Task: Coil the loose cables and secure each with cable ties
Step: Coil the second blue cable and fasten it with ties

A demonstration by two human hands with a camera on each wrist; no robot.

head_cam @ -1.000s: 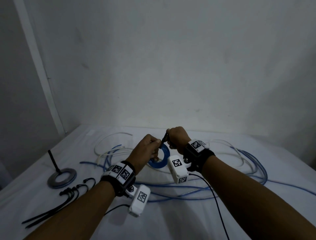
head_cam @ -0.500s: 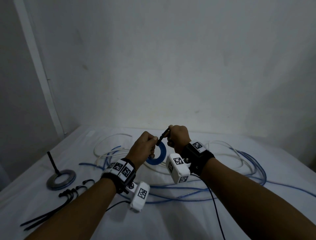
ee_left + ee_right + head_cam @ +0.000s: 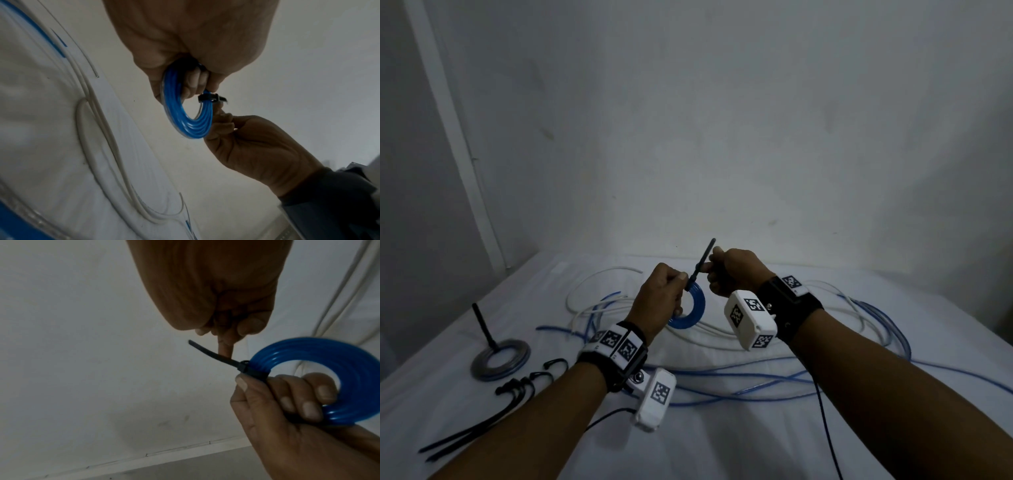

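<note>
A small blue cable coil [image 3: 692,308] hangs in the air above the white sheet. My left hand [image 3: 679,289] grips its upper left part, fingers curled through the ring. A black cable tie [image 3: 703,260] is wrapped around the coil at the top, and its tail slants up to the right. My right hand [image 3: 711,270] pinches that tail just past the tie's head. The right wrist view shows the tie [image 3: 218,357] closed around the coil [image 3: 329,356], with the left hand [image 3: 287,402] beneath. In the left wrist view the tie's head [image 3: 211,98] sits on the coil [image 3: 185,125].
Loose blue cables [image 3: 756,380] and white cables [image 3: 602,279] sprawl over the sheet under and behind my hands. At the left lie a tied grey-blue coil [image 3: 500,358] with its tie tail upright and a bundle of black cable ties [image 3: 517,390]. A wall stands close behind.
Both hands have risen slightly with the coil. My right hand has drawn the tie tail up and to the right, so more tail now sticks out beyond its fingers.
</note>
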